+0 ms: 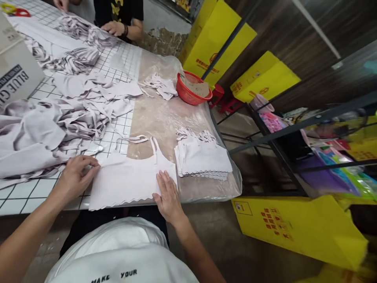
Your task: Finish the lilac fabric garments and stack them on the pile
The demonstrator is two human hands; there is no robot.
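Note:
A pale pinkish-white camisole (126, 181) with thin straps and a wavy hem lies spread at the table's near edge. At its left upper corner, my left hand (77, 175) pinches the fabric between thumb and fingertips. My right hand (168, 194) rests flat on the garment's right part, fingers stretched out. One strap stands in a loop above the right side, while the other trails over the tabletop. Just right of the camisole sits a neat stack of folded camisoles (203, 157). To the left lies a loose heap of similar garments (44, 129).
A red plastic basket (191, 94) with cardboard in it stands at the table's right edge. A cardboard box (17, 59) is at far left. Across the table, a person's hand (113, 28) is near bundled garments (79, 31). Yellow boxes (297, 228) and a metal rack (273, 157) stand right.

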